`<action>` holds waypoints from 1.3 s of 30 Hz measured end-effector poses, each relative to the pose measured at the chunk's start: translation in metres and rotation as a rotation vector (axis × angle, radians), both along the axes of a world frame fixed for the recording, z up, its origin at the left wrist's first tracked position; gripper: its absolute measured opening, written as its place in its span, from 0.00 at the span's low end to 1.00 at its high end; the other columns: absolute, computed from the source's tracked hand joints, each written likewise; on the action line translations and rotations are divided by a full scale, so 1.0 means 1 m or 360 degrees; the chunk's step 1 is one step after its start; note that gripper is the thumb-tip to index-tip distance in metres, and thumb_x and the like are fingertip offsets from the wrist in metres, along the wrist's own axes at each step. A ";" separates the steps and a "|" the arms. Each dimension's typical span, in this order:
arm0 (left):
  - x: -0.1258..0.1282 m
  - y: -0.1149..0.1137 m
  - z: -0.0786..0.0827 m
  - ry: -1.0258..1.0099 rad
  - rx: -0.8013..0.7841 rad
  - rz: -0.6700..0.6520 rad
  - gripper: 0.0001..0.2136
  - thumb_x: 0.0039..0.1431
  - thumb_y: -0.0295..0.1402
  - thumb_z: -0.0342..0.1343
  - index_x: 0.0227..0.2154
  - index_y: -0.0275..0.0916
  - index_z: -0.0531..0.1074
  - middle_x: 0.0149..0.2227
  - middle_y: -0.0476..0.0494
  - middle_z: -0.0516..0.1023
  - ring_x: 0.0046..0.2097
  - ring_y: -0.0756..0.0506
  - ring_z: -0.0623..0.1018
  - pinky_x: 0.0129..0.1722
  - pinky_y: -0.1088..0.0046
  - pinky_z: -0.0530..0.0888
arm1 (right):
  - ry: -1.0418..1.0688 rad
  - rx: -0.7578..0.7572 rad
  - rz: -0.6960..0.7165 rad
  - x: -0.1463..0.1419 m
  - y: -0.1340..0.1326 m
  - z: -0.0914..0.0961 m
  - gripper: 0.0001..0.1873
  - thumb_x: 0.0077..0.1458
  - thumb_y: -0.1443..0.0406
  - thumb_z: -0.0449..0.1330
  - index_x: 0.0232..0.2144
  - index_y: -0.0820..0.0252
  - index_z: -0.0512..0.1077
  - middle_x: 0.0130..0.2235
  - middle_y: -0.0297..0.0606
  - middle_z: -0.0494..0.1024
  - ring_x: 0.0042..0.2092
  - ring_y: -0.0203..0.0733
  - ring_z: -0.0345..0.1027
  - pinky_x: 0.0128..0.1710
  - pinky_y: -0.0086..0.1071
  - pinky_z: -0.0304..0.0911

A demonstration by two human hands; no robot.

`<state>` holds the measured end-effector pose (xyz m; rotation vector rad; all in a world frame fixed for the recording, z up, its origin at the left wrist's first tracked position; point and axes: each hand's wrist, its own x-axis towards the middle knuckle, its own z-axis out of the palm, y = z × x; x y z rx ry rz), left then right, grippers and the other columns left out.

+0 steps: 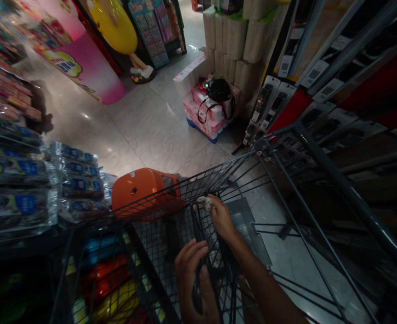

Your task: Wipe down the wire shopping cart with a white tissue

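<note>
My right hand (223, 218) reaches over a dark wire shopping cart (218, 180), its fingers closed on a crumpled white cloth or tissue (204, 203) at a bar of the cart. Nearer to me, my left hand (191, 281) hovers over or beside the cart's wire frame. Its fingers are slightly bent, and the thumb stands apart from them. A dark curved shape shows in the gap between thumb and fingers; whether the hand touches it I cannot tell. Grey plastic panels (244, 225) sit inside the cart, just right of my right hand.
An orange plastic stool (141, 191) stands beyond the cart. Packaged goods (80, 180) line the left. A black bag (218, 90) lies on pink packs (205, 110) on a blue pallet. Hanging goods (269, 101) fill the right shelving. A pink display (97, 72) stands at the back left.
</note>
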<state>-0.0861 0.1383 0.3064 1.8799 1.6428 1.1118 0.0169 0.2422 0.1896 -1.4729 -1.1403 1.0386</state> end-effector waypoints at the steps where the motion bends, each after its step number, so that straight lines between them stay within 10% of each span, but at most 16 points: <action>1: 0.000 0.000 0.000 0.0003 0.0001 0.0003 0.14 0.62 0.26 0.44 0.47 0.42 0.68 0.47 0.44 0.73 0.55 0.47 0.69 0.53 0.69 0.68 | -0.0054 -0.0049 -0.0036 0.005 0.002 -0.003 0.16 0.51 0.71 0.50 0.35 0.58 0.77 0.41 0.41 0.78 0.46 0.42 0.70 0.51 0.37 0.63; 7: 0.002 0.002 0.001 0.0024 0.0043 0.0014 0.13 0.61 0.25 0.44 0.45 0.41 0.68 0.46 0.45 0.73 0.54 0.48 0.69 0.52 0.71 0.68 | -0.0044 0.0100 -0.0223 0.014 -0.003 0.036 0.25 0.51 0.75 0.47 0.49 0.60 0.72 0.51 0.42 0.75 0.53 0.40 0.67 0.56 0.36 0.60; 12: 0.003 0.005 0.002 0.0029 0.0076 0.0033 0.12 0.61 0.25 0.44 0.43 0.41 0.69 0.44 0.45 0.74 0.53 0.47 0.69 0.51 0.70 0.69 | 0.0125 0.0476 0.0327 -0.015 -0.008 0.069 0.35 0.50 0.77 0.46 0.59 0.53 0.61 0.58 0.38 0.68 0.60 0.37 0.59 0.60 0.37 0.55; 20: 0.003 0.005 0.004 -0.0013 -0.0014 0.0095 0.11 0.61 0.27 0.45 0.41 0.43 0.70 0.44 0.45 0.75 0.53 0.45 0.71 0.50 0.65 0.70 | -0.0140 0.0235 0.0390 -0.013 0.009 0.024 0.22 0.52 0.77 0.48 0.46 0.60 0.71 0.43 0.42 0.75 0.50 0.42 0.66 0.52 0.38 0.61; 29: 0.006 0.007 0.006 -0.0044 -0.0013 0.0107 0.10 0.62 0.27 0.45 0.40 0.42 0.70 0.43 0.44 0.75 0.52 0.45 0.71 0.50 0.65 0.70 | -0.1157 -0.0296 0.0227 -0.001 0.006 -0.018 0.16 0.55 0.76 0.48 0.37 0.64 0.75 0.46 0.55 0.72 0.52 0.53 0.61 0.53 0.47 0.56; 39: 0.005 0.009 0.006 -0.0050 0.0002 0.0091 0.10 0.61 0.27 0.46 0.40 0.42 0.70 0.43 0.44 0.75 0.52 0.45 0.71 0.51 0.63 0.69 | -0.0552 -0.0162 0.0172 0.000 -0.011 -0.027 0.31 0.51 0.77 0.49 0.56 0.58 0.65 0.42 0.41 0.70 0.40 0.40 0.68 0.44 0.34 0.65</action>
